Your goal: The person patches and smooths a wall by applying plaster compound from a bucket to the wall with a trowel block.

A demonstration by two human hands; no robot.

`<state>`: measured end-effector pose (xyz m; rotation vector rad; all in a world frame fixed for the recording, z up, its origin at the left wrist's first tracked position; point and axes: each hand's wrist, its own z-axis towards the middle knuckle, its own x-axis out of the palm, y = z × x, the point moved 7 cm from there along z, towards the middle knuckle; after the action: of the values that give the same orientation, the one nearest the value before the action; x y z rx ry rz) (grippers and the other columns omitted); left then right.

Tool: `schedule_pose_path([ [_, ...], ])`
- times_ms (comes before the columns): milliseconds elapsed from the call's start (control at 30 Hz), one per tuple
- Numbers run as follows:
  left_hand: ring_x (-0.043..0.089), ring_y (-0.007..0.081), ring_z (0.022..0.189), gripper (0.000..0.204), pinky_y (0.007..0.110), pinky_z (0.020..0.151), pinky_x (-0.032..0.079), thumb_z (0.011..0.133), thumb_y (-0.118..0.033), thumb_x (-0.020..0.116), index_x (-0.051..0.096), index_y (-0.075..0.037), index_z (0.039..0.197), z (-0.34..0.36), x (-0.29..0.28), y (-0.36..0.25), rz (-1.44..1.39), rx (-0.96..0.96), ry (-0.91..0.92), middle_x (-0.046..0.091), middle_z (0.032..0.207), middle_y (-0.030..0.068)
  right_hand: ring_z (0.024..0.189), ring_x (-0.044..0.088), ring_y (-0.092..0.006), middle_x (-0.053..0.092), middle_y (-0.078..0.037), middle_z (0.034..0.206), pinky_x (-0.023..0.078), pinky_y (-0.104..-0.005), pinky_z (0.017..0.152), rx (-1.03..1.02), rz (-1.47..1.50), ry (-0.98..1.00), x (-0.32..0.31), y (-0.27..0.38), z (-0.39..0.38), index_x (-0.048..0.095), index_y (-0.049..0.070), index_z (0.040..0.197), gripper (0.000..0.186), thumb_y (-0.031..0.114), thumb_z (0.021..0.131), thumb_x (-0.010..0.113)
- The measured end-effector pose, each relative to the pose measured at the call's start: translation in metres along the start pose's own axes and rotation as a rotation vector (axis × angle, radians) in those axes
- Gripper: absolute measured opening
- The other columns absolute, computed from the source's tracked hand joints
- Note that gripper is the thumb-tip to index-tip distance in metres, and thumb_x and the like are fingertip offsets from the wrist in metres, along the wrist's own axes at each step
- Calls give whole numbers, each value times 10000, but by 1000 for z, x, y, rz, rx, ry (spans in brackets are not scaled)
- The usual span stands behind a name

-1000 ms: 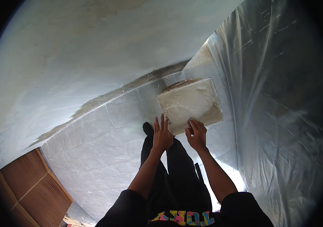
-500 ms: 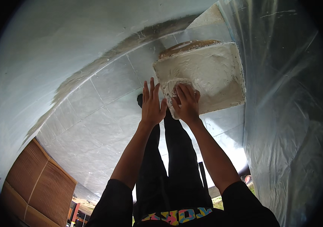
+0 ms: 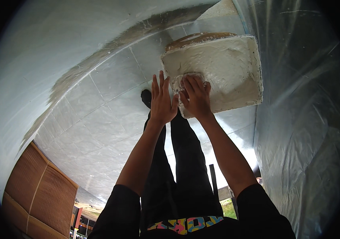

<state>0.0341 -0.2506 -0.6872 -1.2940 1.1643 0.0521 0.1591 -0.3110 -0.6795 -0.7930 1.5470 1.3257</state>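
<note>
By the left edge of the upper-centre tray (image 3: 230,108), a smeared tool (image 3: 182,84) is gripped by the right hand (image 3: 197,99); the outspread left hand (image 3: 162,105) is flanked by floor (image 3: 112,113).

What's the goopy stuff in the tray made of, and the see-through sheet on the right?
The goopy stuff looks like wet plaster or filler, pale and damp, because it holds thick smears; I can't tell which. The see-through sheet seems thin, glossy plastic, because it wrinkles and catches the light.

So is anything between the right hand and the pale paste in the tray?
Only the smeared tool under the right hand; nothing else visible blocks the paste. The left hand is off to the left.
</note>
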Motion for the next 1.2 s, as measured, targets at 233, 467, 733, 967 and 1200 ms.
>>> schedule_pose_path([
  [233, 131, 561, 1524, 640, 623, 1235, 168, 994, -294, 503, 337, 40, 1514, -4, -10, -5, -10, 9, -12, 194, 1660, 295, 1280, 528, -260, 611, -66, 1329, 358, -534, 962, -25, 49, 159, -16, 2, -2, 630, 63, 1284, 508, 272, 836, 748],
  [467, 132, 555, 1526, 625, 615, 1237, 171, 1001, -284, 493, 348, 47, 1512, -1, -19, -1, 11, -17, -46, 198, 1664, 284, 1189, 549, -231, 616, -58, 1220, 384, -559, 922, -75, 28, 151, -16, 15, 11, 640, 72, 1182, 404, 307, 864, 721],
  [733, 132, 549, 1528, 622, 616, 1236, 176, 1007, -291, 491, 355, 52, 1507, -9, -23, 8, 25, -22, -33, 199, 1666, 279, 1220, 541, -255, 607, -75, 1250, 381, -579, 916, -40, 11, 190, -13, 18, -25, 628, 59, 1202, 414, 317, 885, 694],
  [967, 93, 524, 1547, 631, 619, 1241, 158, 1039, -319, 448, 288, 21, 1545, -3, -11, -3, 30, -13, 7, 151, 1687, 262, 1229, 530, -246, 598, -60, 1255, 372, -556, 908, 85, -25, 76, -24, -6, 0, 614, 65, 1197, 416, 297, 868, 720],
  [1200, 135, 557, 1525, 594, 625, 1235, 167, 1011, -286, 470, 375, 45, 1495, -8, -10, -11, -1, 16, 5, 208, 1655, 298, 1280, 531, -283, 626, -90, 1307, 385, -591, 986, 411, 162, 107, -16, 5, -30, 623, 59, 1235, 413, 291, 901, 693],
])
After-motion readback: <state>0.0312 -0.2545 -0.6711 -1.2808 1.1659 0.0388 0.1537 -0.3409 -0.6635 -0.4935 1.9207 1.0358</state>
